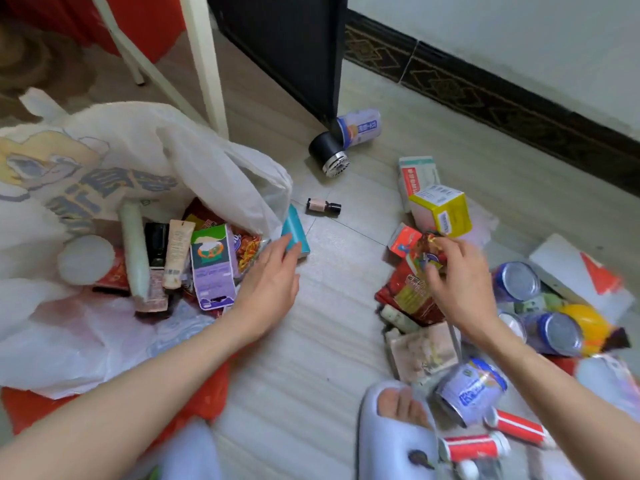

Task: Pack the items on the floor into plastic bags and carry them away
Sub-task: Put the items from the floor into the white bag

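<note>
White plastic bag [114, 157] lies at far left, mouth open toward the middle of the floor, already holding tubes, a purple carton [212, 268] and snack packets; blue print on the bag is too distorted to read. Left hand [268, 282] is at the bag mouth, fingers curled onto a teal box [295, 233], thumb side hidden so grip looks like a pinch from the near end. The box's long axis runs away from the person, tilted up-left, and its far end is already touching the bag's lip, so the coming move is probably a short push left and in (judgement only). Small bottle [323, 206] lies loose just beyond, long axis left-right, dark cap to the right, nearer the left hand. Further back a black cylinder [329, 157] and a blue-white cup [360, 128] rest against the dark cabinet [287, 46]. Right hand [453, 271] is over the right-hand pile, fingertips pinched on a small red and gold wrapper [431, 245], blurred, above a red packet [412, 292]. Yellow box [441, 209] sits just behind it, label text unreadable. Blue cans [516, 282], a tin [472, 389] with blurred blue lettering, and red tubes [474, 446] by the slipper [394, 441] remain unpacked. No brand legible anywhere.
</note>
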`<action>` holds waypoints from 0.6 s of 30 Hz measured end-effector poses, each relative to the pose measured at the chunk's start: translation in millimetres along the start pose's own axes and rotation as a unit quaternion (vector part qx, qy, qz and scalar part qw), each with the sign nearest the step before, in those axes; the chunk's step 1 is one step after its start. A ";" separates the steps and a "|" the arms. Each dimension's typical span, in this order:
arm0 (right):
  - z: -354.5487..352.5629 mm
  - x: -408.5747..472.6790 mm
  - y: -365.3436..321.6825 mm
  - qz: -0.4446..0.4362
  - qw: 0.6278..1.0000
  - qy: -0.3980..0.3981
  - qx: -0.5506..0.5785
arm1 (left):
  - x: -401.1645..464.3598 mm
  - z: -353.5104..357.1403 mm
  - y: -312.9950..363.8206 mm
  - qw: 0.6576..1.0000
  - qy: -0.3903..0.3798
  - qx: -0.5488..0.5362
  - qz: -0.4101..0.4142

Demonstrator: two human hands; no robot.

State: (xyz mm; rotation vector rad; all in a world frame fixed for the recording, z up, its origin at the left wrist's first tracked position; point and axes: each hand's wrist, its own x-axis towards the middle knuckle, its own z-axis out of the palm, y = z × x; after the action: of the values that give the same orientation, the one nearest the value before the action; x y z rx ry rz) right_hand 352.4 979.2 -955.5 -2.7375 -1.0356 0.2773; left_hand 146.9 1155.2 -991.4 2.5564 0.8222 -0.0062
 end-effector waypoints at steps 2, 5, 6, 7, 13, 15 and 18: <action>1.0 9.2 16.8 0.014 0.998 -0.019 -0.062 | 23.5 8.1 7.4 1.000 -0.016 0.020 -0.011; 4.3 17.7 25.5 0.036 0.990 -0.061 -0.118 | 43.8 22.9 15.3 0.997 -0.026 0.072 -0.025; 4.6 18.9 25.0 0.038 0.989 -0.067 -0.128 | 47.9 27.5 16.4 0.995 -0.036 0.087 -0.044; 4.7 19.5 23.6 0.036 0.988 -0.070 -0.133 | 49.7 29.8 17.0 0.991 -0.050 0.108 -0.067; -4.8 21.2 8.6 0.015 0.988 -0.127 -0.086 | 32.9 37.7 8.2 0.978 -0.069 0.197 -0.019; -7.5 16.5 5.9 0.005 0.987 -0.141 -0.076 | 19.5 41.0 5.5 0.985 -0.047 0.162 0.024; -10.1 5.8 5.1 -0.027 0.987 -0.152 -0.052 | 2.9 42.2 7.2 0.996 -0.015 0.075 0.039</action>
State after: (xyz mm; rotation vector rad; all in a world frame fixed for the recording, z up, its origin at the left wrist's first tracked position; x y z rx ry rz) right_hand 362.4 978.1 -947.6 -2.8121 -1.2274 0.6683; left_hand 158.8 1133.9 -1026.7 2.7196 0.7359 -0.0854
